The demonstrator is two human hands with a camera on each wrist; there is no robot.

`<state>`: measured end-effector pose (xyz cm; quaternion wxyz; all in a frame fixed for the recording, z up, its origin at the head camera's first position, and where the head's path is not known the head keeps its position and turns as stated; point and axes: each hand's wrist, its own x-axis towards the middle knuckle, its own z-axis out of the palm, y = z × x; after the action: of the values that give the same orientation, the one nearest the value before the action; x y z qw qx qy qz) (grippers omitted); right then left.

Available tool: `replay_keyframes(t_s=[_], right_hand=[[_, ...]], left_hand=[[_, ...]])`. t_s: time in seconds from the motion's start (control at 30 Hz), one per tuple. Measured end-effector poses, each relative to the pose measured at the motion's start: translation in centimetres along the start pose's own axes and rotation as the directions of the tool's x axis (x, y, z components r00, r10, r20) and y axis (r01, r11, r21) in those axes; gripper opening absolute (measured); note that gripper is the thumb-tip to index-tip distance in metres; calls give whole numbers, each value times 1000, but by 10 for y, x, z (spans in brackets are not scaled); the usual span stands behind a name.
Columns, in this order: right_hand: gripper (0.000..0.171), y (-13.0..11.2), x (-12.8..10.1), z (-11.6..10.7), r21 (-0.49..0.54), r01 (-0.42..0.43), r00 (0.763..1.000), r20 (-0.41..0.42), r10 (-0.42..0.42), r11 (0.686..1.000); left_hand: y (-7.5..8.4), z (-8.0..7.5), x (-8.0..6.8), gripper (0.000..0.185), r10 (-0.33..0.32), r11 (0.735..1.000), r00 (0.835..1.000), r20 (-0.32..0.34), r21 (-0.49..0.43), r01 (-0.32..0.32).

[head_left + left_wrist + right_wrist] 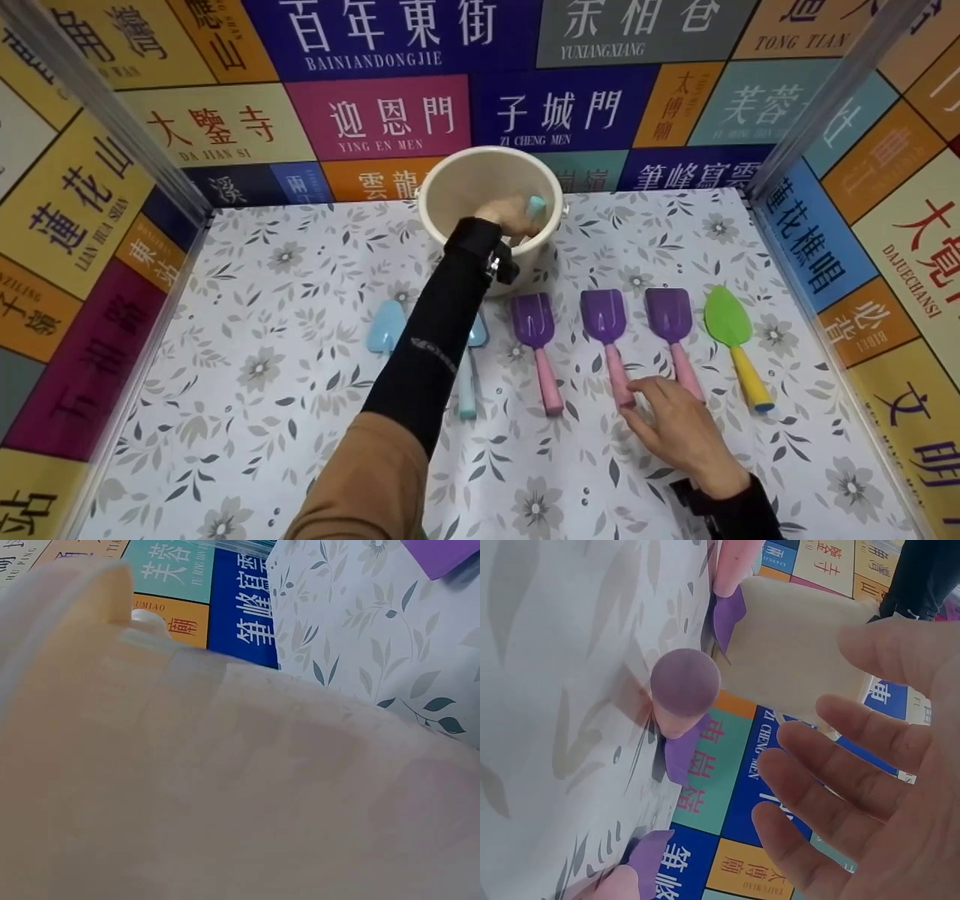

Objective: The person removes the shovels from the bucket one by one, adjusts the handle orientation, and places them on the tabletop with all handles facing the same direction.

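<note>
My left hand (516, 216) reaches over the rim of a cream bucket (457, 184) and grips a light teal handle end (535, 205); the rest of that item is hidden. In the left wrist view the bucket wall (225, 787) fills the frame, blurred. My right hand (664, 420) lies open on the table, fingertips beside the pink handles of the middle purple shovel (604, 315) and the right purple shovel (670, 313). The right wrist view shows its spread fingers (832, 787) near a pink handle end (685, 682).
Along the table (262, 420) also lie a third purple shovel (534, 321), a green shovel with a yellow handle (727, 319), a light blue shovel (386, 327) and another with a teal handle (468, 386), half behind my left arm. Colourful sign walls enclose three sides.
</note>
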<state>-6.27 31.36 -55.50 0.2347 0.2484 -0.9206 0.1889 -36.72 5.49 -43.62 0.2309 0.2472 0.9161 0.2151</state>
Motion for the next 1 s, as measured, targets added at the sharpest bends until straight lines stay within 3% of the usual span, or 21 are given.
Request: replay_keyframes(t_s=[0.13, 0.3, 0.47, 0.73, 0.9, 1.0], right_hand=[[34, -1, -1, 0, 9, -9, 1000, 0, 9, 1000], [33, -3, -1, 1, 13, -15, 1000, 13, 15, 1000], [34, -5, -2, 2, -3, -40, 998, 42, 40, 999], [37, -1, -1, 1, -14, -32, 999, 42, 32, 999], [38, 0, 0, -3, -7, -33, 999, 26, 33, 999], [38, 1, -1, -5, -6, -49, 999, 19, 49, 999]], left_hand=[[2, 0, -4, 22, -33, 999, 999, -27, -1, 33], [5, -1, -10, 31, -11, 996, 1000, -18, 84, 12], [6, 0, -13, 16, 3, 996, 999, -40, 94, 1], [10, -3, -15, 8, 3, 991, 998, -62, 135, 5], [7, -8, -18, 31, 4, 989, 997, -77, 151, 7], [4, -12, -23, 38, 16, 991, 991, -129, 136, 2]])
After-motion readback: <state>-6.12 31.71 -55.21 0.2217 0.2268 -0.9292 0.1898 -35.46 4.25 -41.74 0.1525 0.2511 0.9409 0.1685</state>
